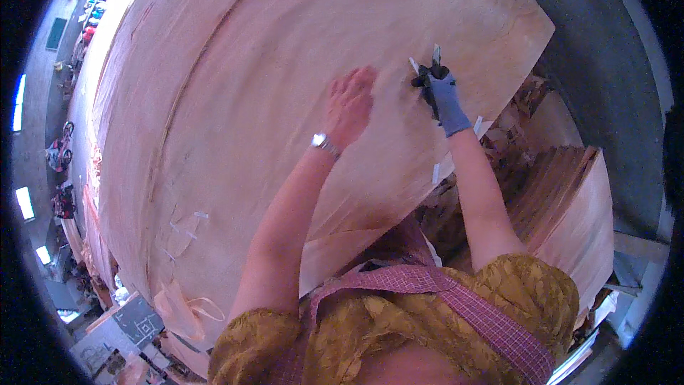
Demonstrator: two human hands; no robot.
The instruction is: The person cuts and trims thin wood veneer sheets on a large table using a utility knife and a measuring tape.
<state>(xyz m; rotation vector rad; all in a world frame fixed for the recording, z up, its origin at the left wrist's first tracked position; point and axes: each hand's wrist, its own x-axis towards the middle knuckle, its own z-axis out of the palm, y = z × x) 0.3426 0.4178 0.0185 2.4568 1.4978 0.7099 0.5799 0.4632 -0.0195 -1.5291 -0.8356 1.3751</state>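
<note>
A broad, pale pinkish wood veneer sheet (pixel 271 121) spreads beneath both hands. My left hand (pixel 350 107) is bare, with a watch (pixel 325 145) at the wrist. It is over the sheet with fingers stretched out and slightly blurred, and holds nothing visible. To its right, my right hand (pixel 439 93) wears a grey glove with black fingers. Those fingers are closed around something with a narrow pale strip (pixel 437 54) sticking up; its exact kind is unclear. Another short pale piece (pixel 414 65) shows beside the fingertips.
White tape pieces (pixel 436 173) stick near the sheet's right edge, others (pixel 201 214) at lower left. A long dark seam (pixel 187 93) crosses the sheet's left part. Stacked brown veneer (pixel 552 199) with ragged scraps (pixel 509 135) lies to the right. A bicycle (pixel 61 147) stands far left.
</note>
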